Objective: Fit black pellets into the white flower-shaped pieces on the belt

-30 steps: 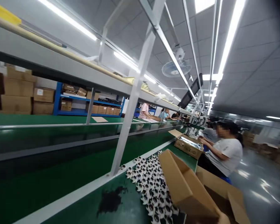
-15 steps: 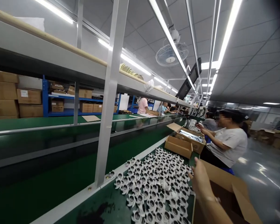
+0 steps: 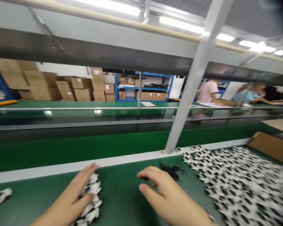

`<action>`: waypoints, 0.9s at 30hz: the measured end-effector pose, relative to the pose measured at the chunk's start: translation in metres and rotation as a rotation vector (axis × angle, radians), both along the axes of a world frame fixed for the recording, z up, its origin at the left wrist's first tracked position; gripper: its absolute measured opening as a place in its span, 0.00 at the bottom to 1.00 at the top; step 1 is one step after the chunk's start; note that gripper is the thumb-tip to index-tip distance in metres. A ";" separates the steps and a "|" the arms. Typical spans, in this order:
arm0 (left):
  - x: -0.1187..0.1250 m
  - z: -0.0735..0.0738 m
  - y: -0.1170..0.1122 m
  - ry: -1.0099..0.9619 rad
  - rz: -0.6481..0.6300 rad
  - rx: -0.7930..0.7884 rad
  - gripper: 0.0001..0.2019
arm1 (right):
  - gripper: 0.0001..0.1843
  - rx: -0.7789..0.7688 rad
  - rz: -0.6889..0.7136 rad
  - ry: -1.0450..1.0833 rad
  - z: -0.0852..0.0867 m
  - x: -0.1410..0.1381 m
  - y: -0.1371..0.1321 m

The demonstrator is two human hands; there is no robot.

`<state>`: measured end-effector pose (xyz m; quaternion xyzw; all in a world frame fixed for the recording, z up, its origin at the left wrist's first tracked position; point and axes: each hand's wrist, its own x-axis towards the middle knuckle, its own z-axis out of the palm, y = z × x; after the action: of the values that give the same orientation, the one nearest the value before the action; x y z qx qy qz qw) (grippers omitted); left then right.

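Observation:
My left hand [image 3: 70, 197] lies against a row of white finned plastic wheels [image 3: 94, 194] with dark centres on the green bench. Its fingers stretch out along the row and the thumb rests over it. Part of the row is hidden under the hand. To the right, my right hand [image 3: 165, 196] hovers above the bench, thumb and curved fingers apart, with nothing visible between them. A large spread of the same finned wheels [image 3: 240, 185] covers the bench on the right. One loose white piece [image 3: 1, 197], blurred, lies at the far left.
A metal post [image 3: 188, 84] rises from the bench's white edge strip [image 3: 132, 158], under an overhead shelf [image 3: 96, 40]. Beyond runs a green belt [image 3: 85, 147]. A cardboard box [image 3: 271, 146] stands at right. A dark smudge [image 3: 172, 171] marks the bench. Co-workers sit across the line.
The view has swung left and down. My right hand, earlier beside the open carton at the right, is now over the bench. My left hand has come into view at the row of wheels.

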<state>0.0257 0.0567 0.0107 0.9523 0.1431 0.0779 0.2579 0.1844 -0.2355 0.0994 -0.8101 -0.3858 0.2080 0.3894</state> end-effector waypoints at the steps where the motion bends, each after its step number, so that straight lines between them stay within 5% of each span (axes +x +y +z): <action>1: -0.002 0.006 0.001 0.119 -0.060 -0.044 0.31 | 0.19 0.010 0.040 -0.052 -0.007 -0.003 0.024; 4: 0.010 0.024 -0.012 0.255 -0.122 -0.069 0.38 | 0.30 0.060 0.130 -0.123 -0.034 -0.019 0.080; 7: 0.018 0.038 -0.025 0.269 -0.158 -0.117 0.46 | 0.35 0.080 0.152 -0.105 -0.056 -0.035 0.106; 10: 0.015 0.047 -0.021 0.273 -0.157 -0.237 0.49 | 0.33 0.094 0.071 -0.100 -0.068 -0.040 0.107; 13: 0.012 0.051 -0.003 0.211 -0.219 -0.269 0.38 | 0.27 0.123 0.061 -0.062 -0.070 -0.035 0.099; 16: 0.015 0.046 0.014 0.092 -0.301 -0.289 0.29 | 0.22 0.112 0.055 0.006 -0.069 -0.025 0.088; 21: 0.018 0.034 0.024 0.086 -0.194 -0.539 0.25 | 0.17 0.065 0.013 0.163 -0.070 -0.013 0.079; 23: 0.016 0.037 0.024 0.149 -0.149 -0.478 0.25 | 0.17 0.133 0.033 0.102 -0.071 -0.010 0.079; 27: 0.008 0.051 0.016 0.259 -0.129 -0.086 0.12 | 0.17 0.207 0.053 0.003 -0.072 -0.001 0.077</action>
<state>0.0340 0.0732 0.0619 0.9497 0.1169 -0.0686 0.2824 0.1833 -0.1580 0.0272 -0.7548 -0.4258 0.1783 0.4659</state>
